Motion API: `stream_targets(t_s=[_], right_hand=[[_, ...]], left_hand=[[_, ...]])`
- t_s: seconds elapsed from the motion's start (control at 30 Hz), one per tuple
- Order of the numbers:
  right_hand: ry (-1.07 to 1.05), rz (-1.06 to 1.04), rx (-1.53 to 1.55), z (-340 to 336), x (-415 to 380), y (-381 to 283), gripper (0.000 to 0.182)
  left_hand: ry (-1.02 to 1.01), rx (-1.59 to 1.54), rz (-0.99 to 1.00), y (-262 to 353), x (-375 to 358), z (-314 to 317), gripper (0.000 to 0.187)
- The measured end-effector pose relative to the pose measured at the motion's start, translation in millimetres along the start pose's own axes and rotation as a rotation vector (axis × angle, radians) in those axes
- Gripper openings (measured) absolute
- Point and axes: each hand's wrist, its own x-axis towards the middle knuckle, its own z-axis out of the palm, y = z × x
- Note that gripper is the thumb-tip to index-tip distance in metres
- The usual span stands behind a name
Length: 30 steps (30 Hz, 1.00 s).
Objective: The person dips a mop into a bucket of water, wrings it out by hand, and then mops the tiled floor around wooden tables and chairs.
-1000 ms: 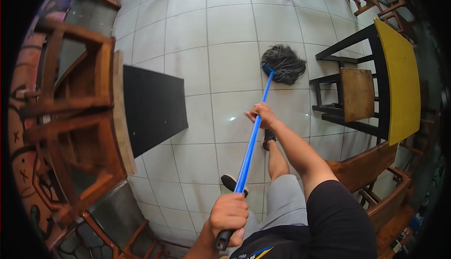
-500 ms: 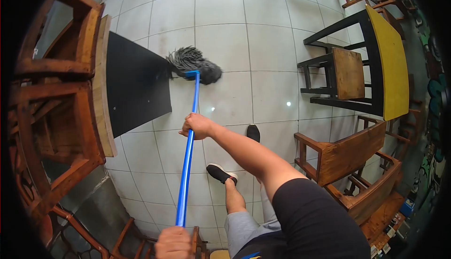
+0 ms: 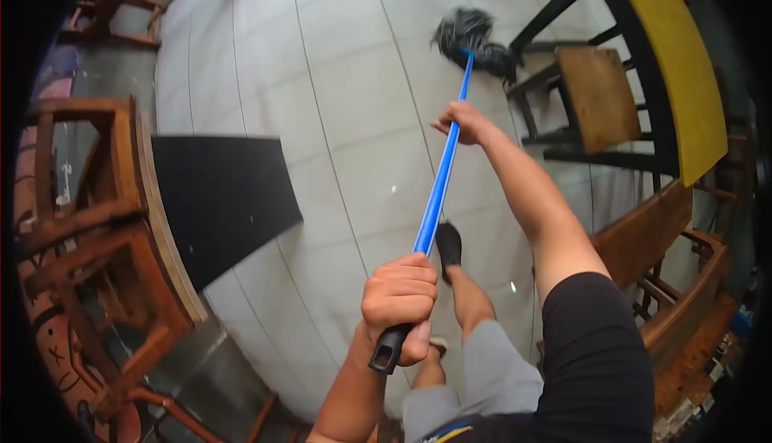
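A mop (image 3: 438, 182) with a blue handle and a grey string head slants from my body toward the upper right. Around the black-capped top end of its handle, my left hand (image 3: 400, 302) is closed in a fist. Farther down the pole, my right hand (image 3: 466, 123) grips it with the arm stretched forward, a fingertip or two sticking out to the left. The grey mop head (image 3: 465, 31) lies on the white tiled floor (image 3: 338, 121), slightly blurred, close to the legs of a small wooden stool (image 3: 597, 97).
On the right stands a yellow-topped table (image 3: 683, 65) with black legs, the stool beside it. A wooden bench (image 3: 643, 230) is nearer me on that side. At left, a black panel (image 3: 221, 202) juts out beside stacked wooden chairs (image 3: 88, 170).
The mop head has swept right, from beside the black panel to near the stool. Both hands moved right and forward with the handle, and my view has shifted.
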Motion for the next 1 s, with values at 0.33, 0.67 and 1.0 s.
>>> stream_targets(t_s=[0.33,0.67,1.0], right_hand=[[0.211,-0.079,0.187,168.3,-123.1,-293.9,0.043],[0.287,-0.225,0.024,234.2,-93.2,-284.3,0.042],[0.066,-0.126,0.123,299.4,-100.4,-325.4,0.04]], left_hand=[[-0.055,-0.133,-0.15,226.0,-192.2,-53.9,0.043],[0.314,0.114,0.111,170.5,-351.6,-44.2,0.019],[0.334,0.357,0.035,189.8,-440.8,-92.2,0.027]])
